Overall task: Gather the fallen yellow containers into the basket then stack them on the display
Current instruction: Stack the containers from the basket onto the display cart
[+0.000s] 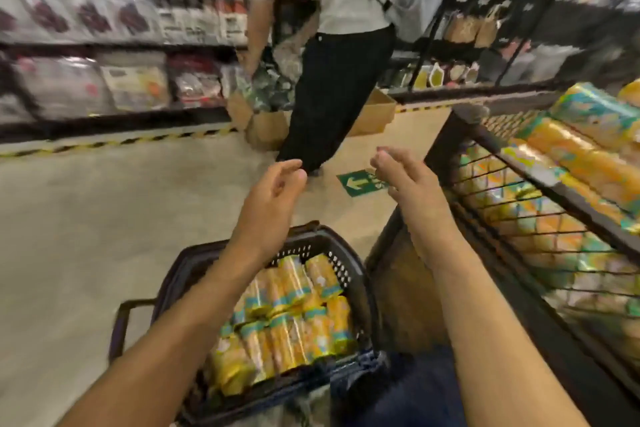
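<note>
A dark plastic basket (pixel 332 246) sits on the floor below my arms, filled with several yellow containers (pixel 294 315) lying on their sides. My left hand (pixel 273 198) hovers above the basket's far rim, fingers loosely curled and empty. My right hand (pixel 408 180) is raised beside it, fingers apart, holding nothing. At the right stands the black wire display (pixel 519 191), with more yellow containers (pixel 581 149) stacked on top and behind its mesh. The view is blurred by motion.
Another person (pixel 332 80) in dark trousers and a pale top stands in the aisle ahead, beside cardboard boxes (pixel 374 114). Store shelves (pixel 104 80) line the left. A green arrow sticker (pixel 360 184) marks the floor.
</note>
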A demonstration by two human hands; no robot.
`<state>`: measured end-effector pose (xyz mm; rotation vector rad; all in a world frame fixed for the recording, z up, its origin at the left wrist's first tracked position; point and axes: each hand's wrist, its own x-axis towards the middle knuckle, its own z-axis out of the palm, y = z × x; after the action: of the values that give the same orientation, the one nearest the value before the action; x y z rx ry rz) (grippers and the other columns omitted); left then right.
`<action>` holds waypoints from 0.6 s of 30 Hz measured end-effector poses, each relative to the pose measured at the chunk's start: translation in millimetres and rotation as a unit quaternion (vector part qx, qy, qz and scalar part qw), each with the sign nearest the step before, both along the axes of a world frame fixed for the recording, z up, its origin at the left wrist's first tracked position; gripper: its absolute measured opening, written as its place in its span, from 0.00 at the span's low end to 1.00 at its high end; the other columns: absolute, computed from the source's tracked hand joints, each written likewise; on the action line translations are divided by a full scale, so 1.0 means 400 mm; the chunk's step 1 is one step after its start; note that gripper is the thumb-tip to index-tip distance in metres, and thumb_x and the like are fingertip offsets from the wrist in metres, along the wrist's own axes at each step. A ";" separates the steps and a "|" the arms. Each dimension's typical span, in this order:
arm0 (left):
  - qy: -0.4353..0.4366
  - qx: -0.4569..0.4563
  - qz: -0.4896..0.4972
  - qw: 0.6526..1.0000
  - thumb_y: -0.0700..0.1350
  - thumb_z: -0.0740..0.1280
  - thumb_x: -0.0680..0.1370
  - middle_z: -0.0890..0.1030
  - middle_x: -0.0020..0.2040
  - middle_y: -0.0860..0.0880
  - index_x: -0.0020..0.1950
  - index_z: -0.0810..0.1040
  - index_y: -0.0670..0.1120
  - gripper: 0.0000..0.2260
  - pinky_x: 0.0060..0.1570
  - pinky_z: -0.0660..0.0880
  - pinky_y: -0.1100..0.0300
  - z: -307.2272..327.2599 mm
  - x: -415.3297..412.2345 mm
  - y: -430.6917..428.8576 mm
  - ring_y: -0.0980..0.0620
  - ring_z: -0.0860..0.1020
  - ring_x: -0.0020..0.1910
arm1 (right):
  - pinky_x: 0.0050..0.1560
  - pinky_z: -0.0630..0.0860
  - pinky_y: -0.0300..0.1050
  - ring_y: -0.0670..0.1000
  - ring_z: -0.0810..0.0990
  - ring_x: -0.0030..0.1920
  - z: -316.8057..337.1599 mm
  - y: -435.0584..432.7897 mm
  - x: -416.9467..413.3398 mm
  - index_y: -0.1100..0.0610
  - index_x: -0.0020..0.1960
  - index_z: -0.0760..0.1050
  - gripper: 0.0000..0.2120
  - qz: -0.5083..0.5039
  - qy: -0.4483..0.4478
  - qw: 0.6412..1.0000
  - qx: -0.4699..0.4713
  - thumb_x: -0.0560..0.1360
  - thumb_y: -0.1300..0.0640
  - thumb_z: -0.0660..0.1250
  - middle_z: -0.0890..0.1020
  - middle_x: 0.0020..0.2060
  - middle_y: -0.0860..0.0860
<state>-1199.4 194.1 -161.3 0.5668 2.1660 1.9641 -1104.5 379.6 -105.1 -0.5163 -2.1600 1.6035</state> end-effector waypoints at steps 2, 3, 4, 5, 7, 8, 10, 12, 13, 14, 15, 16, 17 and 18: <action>-0.033 -0.033 0.040 0.998 0.64 0.63 0.77 0.82 0.61 0.54 0.65 0.78 0.57 0.20 0.65 0.74 0.59 -0.096 -0.014 -0.060 0.60 0.79 0.62 | 0.49 0.72 0.31 0.32 0.79 0.54 -0.084 -0.041 -0.052 0.45 0.63 0.78 0.14 0.023 -0.033 0.999 -0.006 0.81 0.41 0.67 0.83 0.57 0.41; -0.047 -0.047 0.054 0.996 0.59 0.65 0.80 0.82 0.61 0.53 0.66 0.78 0.54 0.17 0.62 0.73 0.66 -0.145 -0.020 -0.084 0.62 0.79 0.60 | 0.47 0.72 0.27 0.31 0.79 0.52 -0.130 -0.055 -0.073 0.47 0.63 0.78 0.13 0.033 -0.047 0.998 -0.010 0.81 0.44 0.67 0.82 0.56 0.41; -0.057 -0.066 0.067 0.994 0.54 0.66 0.83 0.82 0.61 0.52 0.67 0.78 0.49 0.15 0.58 0.71 0.73 -0.191 -0.026 -0.101 0.65 0.78 0.57 | 0.47 0.72 0.25 0.32 0.80 0.53 -0.183 -0.063 -0.092 0.49 0.64 0.78 0.14 0.035 -0.063 0.997 -0.012 0.81 0.46 0.68 0.82 0.57 0.42; -0.063 -0.096 0.078 0.990 0.50 0.65 0.84 0.81 0.61 0.51 0.68 0.78 0.47 0.14 0.53 0.69 0.77 -0.241 -0.033 -0.116 0.66 0.77 0.55 | 0.49 0.73 0.26 0.35 0.80 0.55 -0.236 -0.070 -0.107 0.51 0.65 0.78 0.14 0.033 -0.083 0.996 -0.015 0.81 0.47 0.68 0.82 0.57 0.44; -0.082 -0.164 0.090 0.979 0.50 0.65 0.84 0.81 0.62 0.51 0.69 0.77 0.46 0.15 0.53 0.69 0.73 -0.345 -0.044 -0.138 0.61 0.78 0.55 | 0.53 0.74 0.30 0.43 0.81 0.59 -0.350 -0.078 -0.128 0.53 0.65 0.78 0.16 0.033 -0.133 0.990 -0.017 0.81 0.48 0.69 0.83 0.57 0.47; -0.097 -0.192 0.097 0.972 0.51 0.65 0.84 0.81 0.63 0.50 0.69 0.76 0.47 0.16 0.56 0.71 0.67 -0.395 -0.048 -0.146 0.57 0.78 0.58 | 0.56 0.75 0.34 0.47 0.81 0.60 -0.405 -0.080 -0.136 0.54 0.65 0.78 0.17 0.035 -0.162 0.986 -0.017 0.80 0.48 0.70 0.83 0.57 0.48; -0.137 -0.244 0.104 0.954 0.55 0.65 0.83 0.80 0.65 0.49 0.72 0.73 0.48 0.19 0.62 0.74 0.55 -0.489 -0.053 -0.161 0.51 0.79 0.63 | 0.64 0.76 0.46 0.50 0.79 0.63 -0.521 -0.078 -0.136 0.53 0.69 0.76 0.23 0.029 -0.230 0.973 -0.006 0.78 0.43 0.71 0.81 0.61 0.49; -0.179 -0.286 0.089 0.937 0.58 0.64 0.82 0.79 0.67 0.48 0.74 0.70 0.48 0.24 0.64 0.75 0.48 -0.568 -0.051 -0.167 0.47 0.78 0.64 | 0.67 0.74 0.53 0.52 0.77 0.67 -0.625 -0.071 -0.104 0.52 0.73 0.73 0.27 0.020 -0.299 0.954 0.011 0.78 0.41 0.69 0.78 0.66 0.49; -0.194 -0.301 0.085 0.930 0.59 0.64 0.82 0.78 0.68 0.48 0.74 0.69 0.48 0.25 0.64 0.75 0.46 -0.599 -0.047 -0.166 0.45 0.78 0.65 | 0.67 0.74 0.54 0.53 0.76 0.67 -0.678 -0.062 -0.081 0.52 0.74 0.71 0.28 0.010 -0.325 0.945 0.028 0.78 0.41 0.69 0.78 0.67 0.50; -0.203 -0.313 0.083 0.924 0.60 0.64 0.81 0.78 0.69 0.47 0.75 0.68 0.48 0.26 0.65 0.75 0.44 -0.633 -0.044 -0.164 0.44 0.78 0.66 | 0.65 0.76 0.55 0.54 0.77 0.66 -0.725 -0.051 -0.057 0.52 0.73 0.71 0.28 0.001 -0.346 0.937 0.047 0.78 0.40 0.69 0.78 0.66 0.51; -0.206 -0.322 0.083 0.920 0.61 0.64 0.81 0.77 0.70 0.46 0.76 0.66 0.47 0.28 0.65 0.74 0.44 -0.666 -0.043 -0.159 0.43 0.77 0.67 | 0.63 0.77 0.56 0.55 0.78 0.64 -0.760 -0.039 -0.038 0.52 0.72 0.71 0.28 -0.006 -0.367 0.928 0.064 0.77 0.41 0.70 0.79 0.64 0.52; -0.209 -0.330 0.081 0.917 0.61 0.64 0.82 0.76 0.72 0.44 0.77 0.65 0.46 0.30 0.65 0.74 0.44 -0.692 -0.042 -0.151 0.42 0.77 0.68 | 0.62 0.78 0.56 0.56 0.79 0.63 -0.788 -0.023 -0.026 0.52 0.71 0.71 0.27 -0.009 -0.382 0.921 0.076 0.76 0.42 0.71 0.78 0.62 0.52; -0.216 -0.338 0.080 0.912 0.61 0.64 0.82 0.75 0.73 0.42 0.79 0.63 0.44 0.32 0.65 0.74 0.46 -0.717 -0.043 -0.140 0.41 0.76 0.69 | 0.61 0.78 0.56 0.57 0.79 0.61 -0.809 -0.006 -0.021 0.52 0.71 0.70 0.27 -0.014 -0.396 0.914 0.086 0.76 0.45 0.72 0.77 0.61 0.53; -0.226 -0.349 0.077 0.906 0.61 0.64 0.82 0.74 0.74 0.41 0.80 0.61 0.42 0.33 0.65 0.73 0.47 -0.743 -0.048 -0.128 0.40 0.76 0.69 | 0.61 0.77 0.56 0.58 0.78 0.61 -0.824 0.010 -0.023 0.53 0.71 0.69 0.26 -0.020 -0.407 0.908 0.093 0.77 0.47 0.72 0.76 0.62 0.54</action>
<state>-1218.5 143.1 -458.4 -0.1670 2.3985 1.0637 -1113.7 383.5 -434.6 -1.3406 -2.8069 1.2471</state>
